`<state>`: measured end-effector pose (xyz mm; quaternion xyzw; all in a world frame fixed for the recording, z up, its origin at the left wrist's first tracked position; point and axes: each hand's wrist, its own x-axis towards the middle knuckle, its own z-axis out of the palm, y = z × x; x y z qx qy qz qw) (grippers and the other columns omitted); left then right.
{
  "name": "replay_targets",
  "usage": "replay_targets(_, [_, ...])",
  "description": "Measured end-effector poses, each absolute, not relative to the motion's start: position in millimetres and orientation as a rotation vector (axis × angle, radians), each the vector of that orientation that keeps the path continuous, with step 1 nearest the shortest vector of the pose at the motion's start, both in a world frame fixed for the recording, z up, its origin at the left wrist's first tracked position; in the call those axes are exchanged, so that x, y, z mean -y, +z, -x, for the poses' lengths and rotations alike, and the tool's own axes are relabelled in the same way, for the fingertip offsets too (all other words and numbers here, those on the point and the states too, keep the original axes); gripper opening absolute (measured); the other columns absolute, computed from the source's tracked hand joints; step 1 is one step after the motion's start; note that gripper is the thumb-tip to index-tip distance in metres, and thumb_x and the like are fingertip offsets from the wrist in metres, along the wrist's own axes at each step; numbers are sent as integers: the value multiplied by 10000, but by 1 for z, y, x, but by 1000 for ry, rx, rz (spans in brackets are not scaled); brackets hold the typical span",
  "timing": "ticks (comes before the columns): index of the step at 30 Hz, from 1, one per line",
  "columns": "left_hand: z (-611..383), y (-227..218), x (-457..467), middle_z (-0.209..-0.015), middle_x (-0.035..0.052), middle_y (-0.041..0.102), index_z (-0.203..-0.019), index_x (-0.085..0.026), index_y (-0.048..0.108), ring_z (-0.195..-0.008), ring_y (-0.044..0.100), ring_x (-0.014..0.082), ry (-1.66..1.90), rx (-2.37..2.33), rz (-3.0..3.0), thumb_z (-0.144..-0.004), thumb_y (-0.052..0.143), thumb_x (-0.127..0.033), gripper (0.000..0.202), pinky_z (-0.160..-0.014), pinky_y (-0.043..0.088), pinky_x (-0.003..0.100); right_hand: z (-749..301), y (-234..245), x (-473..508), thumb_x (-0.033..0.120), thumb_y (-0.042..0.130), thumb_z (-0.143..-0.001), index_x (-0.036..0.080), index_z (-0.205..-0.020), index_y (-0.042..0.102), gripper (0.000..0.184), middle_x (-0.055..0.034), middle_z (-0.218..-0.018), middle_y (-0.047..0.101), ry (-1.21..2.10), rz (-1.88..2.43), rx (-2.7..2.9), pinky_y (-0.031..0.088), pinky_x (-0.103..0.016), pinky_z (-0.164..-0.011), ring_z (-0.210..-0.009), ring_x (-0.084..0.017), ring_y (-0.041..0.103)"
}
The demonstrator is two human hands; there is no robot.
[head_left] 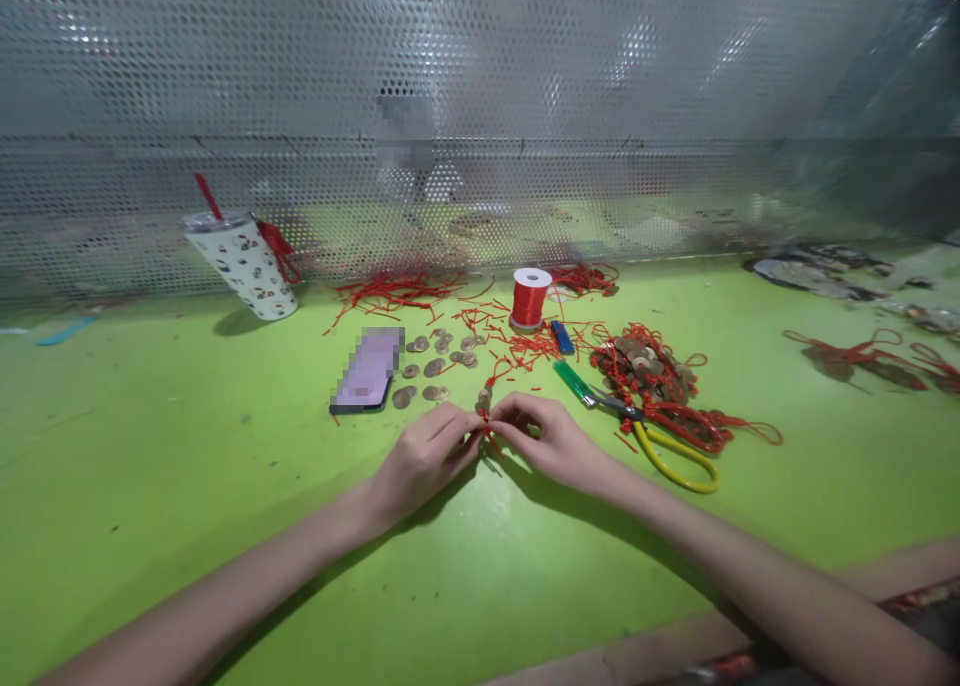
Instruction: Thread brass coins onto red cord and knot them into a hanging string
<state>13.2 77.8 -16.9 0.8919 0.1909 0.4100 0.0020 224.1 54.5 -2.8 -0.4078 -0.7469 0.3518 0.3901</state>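
Note:
My left hand and my right hand meet at the middle of the green table, each pinching the red cord between thumb and forefinger. Strung on that cord, just beyond my fingertips, are a few brass-coloured coins, and a red loop runs away from them. Short cord ends poke out below the pinch. Loose coins lie in small groups past my left hand. To the right of my right hand rest scissors with yellow and red handles, their blades by a green lighter.
A phone lies left of the coins. Behind are a spool of red cord, a blue lighter and cut cord pieces. Corded coins are heaped at right. A tumbler with a straw stands before the perforated metal screen.

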Motion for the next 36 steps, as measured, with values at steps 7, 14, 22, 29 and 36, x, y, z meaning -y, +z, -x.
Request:
replay_targets(7, [-11, -16, -77, -886, 82, 725, -1067, -125, 618, -759, 664, 177, 1306, -547, -2846, -951, 591, -72, 131, -679, 579, 301, -226, -1, -55, 206, 613, -963, 165, -909, 683, 97, -53, -850, 718, 797, 996, 1960, 496, -300, -712, -749, -173, 639])
replay_targets(14, [-13, -14, -78, -886, 69, 725, -1065, -137, 617, -770, 681, 162, 1355, -543, -2834, -954, 595, -83, 126, -691, 599, 287, -226, -1, -55, 178, 628, -948, 167, -910, 693, 76, -47, -846, 731, 846, 997, 1951, 509, -294, -708, -742, -168, 655])
replay_targets(22, [-11, -18, -78, -904, 84, 726, -1087, -126, 607, -781, 679, 180, 1331, -542, -2826, -941, 614, -66, 157, -696, 594, 310, -227, -3, -52, 160, 637, -941, 159, -936, 672, 36, -59, -863, 724, 702, 970, 1984, 519, -306, -726, -770, -178, 655])
replay_targets(29, [-11, -17, -77, -897, 91, 723, -1070, -117, 608, -782, 673, 184, 1303, -556, -2829, -947, 601, -62, 135, -696, 590, 312, -228, -9, -55, 169, 598, -970, 161, -988, 674, 78, -85, -932, 733, 637, 954, 2049, 543, -336, -782, -825, -193, 676])
replay_targets(36, [-13, -16, -73, -908, 103, 724, -1087, -114, 610, -803, 681, 190, 1354, -516, -2866, -943, 595, -64, 153, -719, 606, 318, -225, -9, -52, 164, 618, -943, 173, -963, 670, 56, -61, -904, 732, 711, 926, 2029, 546, -322, -768, -811, -179, 677])
